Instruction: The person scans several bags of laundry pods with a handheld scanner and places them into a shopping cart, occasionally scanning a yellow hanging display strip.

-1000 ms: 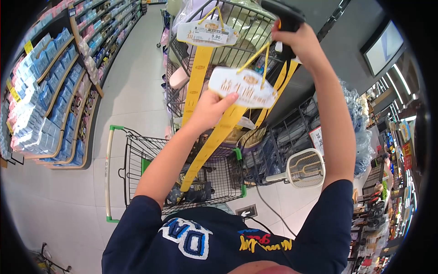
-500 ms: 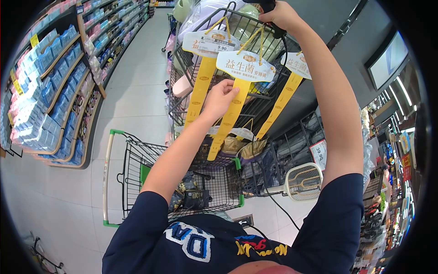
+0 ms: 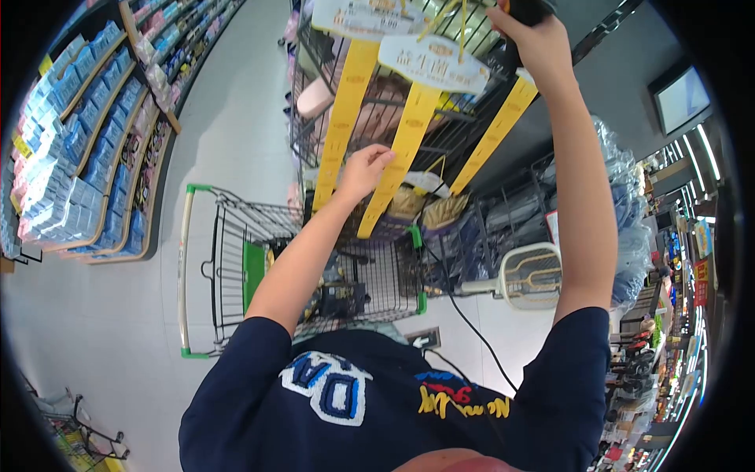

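My left hand (image 3: 363, 173) is closed, its thumb and forefinger pressed together at the left edge of a yellow hanging strip (image 3: 406, 141). A white cloud-shaped sign (image 3: 432, 64) with Chinese lettering tops that strip and hangs from a yellow cord. Raised at the upper right, my right hand (image 3: 543, 51) is wrapped round a black object (image 3: 532, 11), cut off by the frame's top; its kind does not show. Two similar yellow strips hang alongside, a left strip (image 3: 346, 118) under a priced sign (image 3: 366, 17) and a right strip (image 3: 495, 134).
A green-cornered shopping cart (image 3: 185, 267) with dark packages (image 3: 342, 299) stands below my left arm. Behind the strips is a black wire rack (image 3: 303, 141). A white mosquito racket (image 3: 531, 275) and a black cable (image 3: 472, 322) are at right. Stocked shelves (image 3: 86, 157) line the left.
My left hand has slid down along the yellow strip, farther from its sign. The view has shifted, so signs and rack sit higher. My right hand still grips the black object.
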The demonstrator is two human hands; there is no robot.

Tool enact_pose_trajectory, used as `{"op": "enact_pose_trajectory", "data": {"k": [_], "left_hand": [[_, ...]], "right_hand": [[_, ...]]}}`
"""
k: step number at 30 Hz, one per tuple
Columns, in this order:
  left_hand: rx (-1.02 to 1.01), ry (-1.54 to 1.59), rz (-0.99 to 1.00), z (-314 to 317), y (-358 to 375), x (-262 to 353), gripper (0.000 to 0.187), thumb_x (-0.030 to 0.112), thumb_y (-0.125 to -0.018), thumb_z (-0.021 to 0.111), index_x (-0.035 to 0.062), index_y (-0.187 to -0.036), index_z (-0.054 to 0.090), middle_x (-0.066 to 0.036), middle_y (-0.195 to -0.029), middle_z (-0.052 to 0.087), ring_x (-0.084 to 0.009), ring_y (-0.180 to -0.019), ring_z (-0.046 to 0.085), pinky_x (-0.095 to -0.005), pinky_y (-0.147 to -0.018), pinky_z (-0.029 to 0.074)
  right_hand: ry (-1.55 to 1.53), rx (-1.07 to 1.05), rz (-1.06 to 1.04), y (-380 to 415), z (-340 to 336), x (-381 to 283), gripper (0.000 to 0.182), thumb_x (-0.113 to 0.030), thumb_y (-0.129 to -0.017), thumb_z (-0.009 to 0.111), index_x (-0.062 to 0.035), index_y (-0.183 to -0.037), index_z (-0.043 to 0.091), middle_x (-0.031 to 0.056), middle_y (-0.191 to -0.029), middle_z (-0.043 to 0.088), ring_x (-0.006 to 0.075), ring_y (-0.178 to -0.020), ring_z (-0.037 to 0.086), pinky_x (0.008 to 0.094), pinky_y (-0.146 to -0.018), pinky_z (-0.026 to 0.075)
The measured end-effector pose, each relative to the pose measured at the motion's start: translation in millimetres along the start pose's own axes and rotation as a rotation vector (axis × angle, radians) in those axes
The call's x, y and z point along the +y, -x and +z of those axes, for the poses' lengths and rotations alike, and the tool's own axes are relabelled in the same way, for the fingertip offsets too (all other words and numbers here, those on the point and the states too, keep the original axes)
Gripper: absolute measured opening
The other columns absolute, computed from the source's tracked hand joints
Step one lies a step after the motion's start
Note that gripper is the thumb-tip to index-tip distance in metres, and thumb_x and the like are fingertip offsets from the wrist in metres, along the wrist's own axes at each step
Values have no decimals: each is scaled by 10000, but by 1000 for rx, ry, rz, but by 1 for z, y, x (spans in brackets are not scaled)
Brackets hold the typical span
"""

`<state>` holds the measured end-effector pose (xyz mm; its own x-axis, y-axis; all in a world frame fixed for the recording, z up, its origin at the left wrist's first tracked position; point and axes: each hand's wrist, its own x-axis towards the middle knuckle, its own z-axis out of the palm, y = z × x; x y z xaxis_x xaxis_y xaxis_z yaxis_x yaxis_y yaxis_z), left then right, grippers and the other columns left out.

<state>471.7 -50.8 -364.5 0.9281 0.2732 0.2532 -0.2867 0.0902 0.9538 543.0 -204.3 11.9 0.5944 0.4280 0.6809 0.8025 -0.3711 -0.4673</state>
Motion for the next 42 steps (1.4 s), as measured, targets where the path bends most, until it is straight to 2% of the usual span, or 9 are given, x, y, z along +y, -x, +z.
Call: {"op": "enact_pose_trajectory", "data": {"k": [1,3,8,13,17,19,29,35,42], "left_hand": [[-41,26,-25,-1,12,-8,237,176,-973,690,-32,-1086,691,-56,-922,730,-123,-804,661,-295,-740,531],[-120,79,-69,-5,26,-22,240,178,-979,684,-34,-1091,695,-48,-924,729,-125,-803,657,-290,-748,531],[-349,-7,-189,-3,53,-41,449,158,-972,690,-32,-1349,540,-130,-1242,649,-193,-1128,638,-337,-980,508],[-259,-252,-235,-18,91,-133,525,164,-913,721,-4,-1371,526,-155,-1264,661,-250,-1200,634,-364,-1022,499],[-232,-448,-417,-46,169,-186,459,188,-899,718,2,-1289,564,-161,-1101,707,-258,-1019,697,-380,-895,549],[-300,-422,-568,-64,219,-235,431,223,-897,711,3,-1249,597,-147,-1050,720,-248,-984,705,-371,-881,548],[-531,-493,-696,-108,349,-208,330,222,-916,669,13,-1171,680,-149,-1085,737,-261,-1022,704,-366,-908,544],[-470,-454,-687,-115,359,-179,327,225,-918,668,14,-1168,676,-160,-1062,737,-265,-993,711,-369,-890,544],[-564,-275,-557,-90,352,-103,384,220,-962,660,3,-1274,603,-141,-1177,707,-237,-1073,681,-375,-929,533]], "right_hand": [[-7,-64,-3,25,0,11,185,-156,-860,769,-45,-969,668,4,-861,674,91,-813,626,258,-781,490],[-196,-79,63,84,6,19,167,-117,-872,777,-35,-964,664,6,-852,668,87,-788,628,250,-737,496],[-447,18,516,244,39,54,188,-12,-835,781,-19,-982,664,15,-869,667,103,-778,629,263,-714,510],[-474,-61,876,426,74,118,128,-64,-841,782,-25,-926,695,0,-810,664,102,-730,612,270,-670,502],[-61,-271,833,519,60,121,181,-134,-809,792,-16,-928,725,10,-745,656,96,-677,580,301,-624,485],[-90,-233,936,557,61,129,200,-158,-801,795,-3,-890,706,28,-755,678,107,-693,607,308,-642,491],[-408,-313,1099,572,107,102,222,-176,-854,777,8,-955,704,38,-765,693,126,-675,637,305,-636,506],[-399,-454,925,558,134,76,314,-236,-837,796,17,-1000,705,112,-799,721,186,-742,681,335,-700,520],[-504,-640,1011,506,140,7,331,-222,-884,775,2,-1109,680,38,-868,707,128,-792,625,323,-729,522]]}}
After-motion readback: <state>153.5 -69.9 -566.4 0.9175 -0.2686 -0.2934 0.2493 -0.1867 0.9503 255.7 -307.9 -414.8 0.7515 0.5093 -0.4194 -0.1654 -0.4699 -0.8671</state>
